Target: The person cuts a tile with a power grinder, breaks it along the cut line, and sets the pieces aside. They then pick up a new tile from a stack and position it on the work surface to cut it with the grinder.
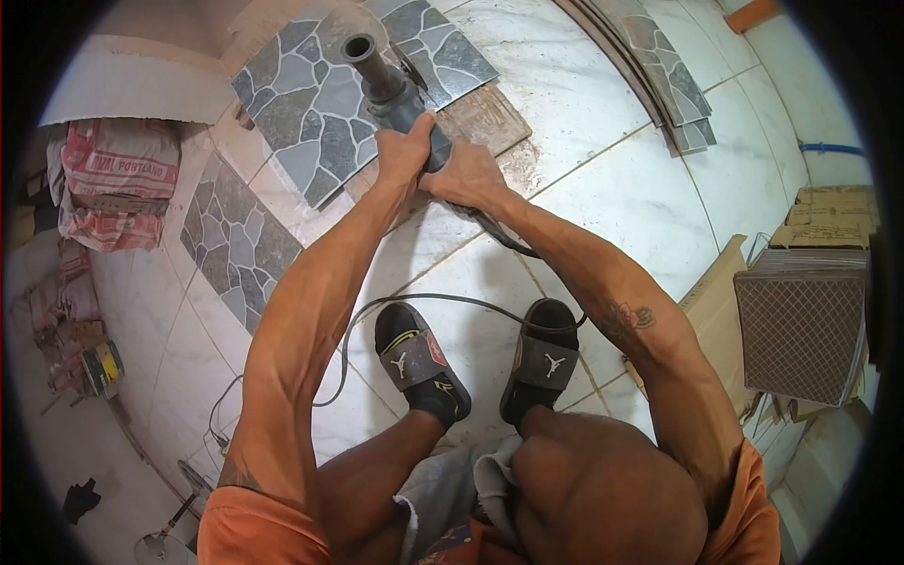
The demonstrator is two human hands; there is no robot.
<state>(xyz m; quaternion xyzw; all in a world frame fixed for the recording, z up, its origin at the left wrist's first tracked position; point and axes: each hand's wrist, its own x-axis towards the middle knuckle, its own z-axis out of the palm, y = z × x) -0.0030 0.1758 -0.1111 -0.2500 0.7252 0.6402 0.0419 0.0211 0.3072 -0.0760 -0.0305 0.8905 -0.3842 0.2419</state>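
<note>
Both hands are wrapped round the body of a dark angle grinder point(407, 105), whose disc point(412, 72) stands on edge at its right side. My left hand point(405, 151) grips the body from the left, and my right hand point(468, 175) closes on the rear part just behind it. Below the grinder lies a grey stone-pattern tile point(315, 118), with another patterned piece point(438, 47) to the right of the disc. A dusty brown slab point(494, 121) shows from under them. The grinder's cord point(452, 298) runs from beneath my right wrist and loops across the feet.
Another patterned tile point(235, 235) lies at the left, near cement bags point(122, 169). More tiles point(650, 56) are stacked at the upper right. Boxed tiles point(800, 325) stand at the right beside cardboard point(711, 287). A fan point(168, 541) is at the lower left.
</note>
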